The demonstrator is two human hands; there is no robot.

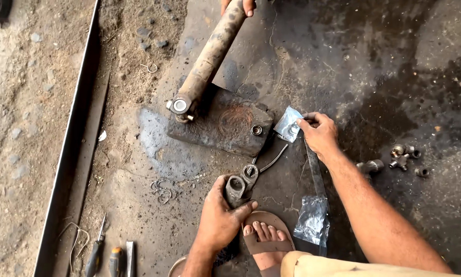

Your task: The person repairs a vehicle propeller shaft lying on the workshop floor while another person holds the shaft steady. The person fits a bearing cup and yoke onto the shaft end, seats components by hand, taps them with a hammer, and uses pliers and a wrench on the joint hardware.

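My left hand (pixel 219 219) grips a small grey metal yoke piece (pixel 235 188) on the oily ground, just beside a pair of pliers (pixel 256 169). My right hand (pixel 319 134) pinches a small clear plastic packet (pixel 287 124) with a metal part inside, next to a thick rusty steel block (pixel 220 123). A rusty drive shaft (pixel 210 54) rests its yoke end (pixel 179 106) on that block; a small bearing cup (pixel 256 130) sits on the block's near corner. Another person's fingers (pixel 241 5) hold the shaft's far end at the top edge.
A cross joint and loose bearing cups (pixel 402 158) lie at the right. Snap rings (pixel 162 191) lie on the ground left of my left hand. Screwdrivers (pixel 104 251) and a chisel lie at the bottom left. A crumpled plastic bag (pixel 312 220) and flat bar (pixel 315 169) are near my sandalled foot (pixel 264 241). A steel channel (pixel 69 154) runs along the left.
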